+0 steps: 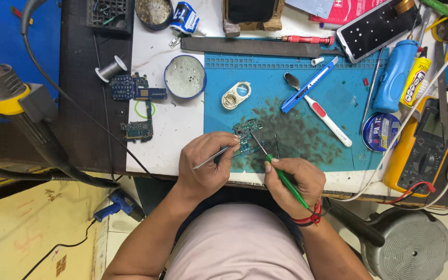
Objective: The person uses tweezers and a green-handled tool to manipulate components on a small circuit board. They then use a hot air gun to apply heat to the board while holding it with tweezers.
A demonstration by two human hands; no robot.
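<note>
Nearest the camera, both hands work over the near edge of the bench [172, 124]. Left hand [203, 166] is closed in a pinch on slim steel tweezers [211, 158], whose tips reach right to steady a small green-blue circuit board [247, 129]. Right hand [296, 179] grips a green-handled pointed tool [281, 173] like a pen, apparently for fine control. Its long axis runs from near right to far left, tip pointing away at the board. That board lies on a blue rubber work mat [338, 88], on a dark smudged patch at the mat's near left. Farther left rest two more boards [137, 88] and a round tin [184, 77].
</note>
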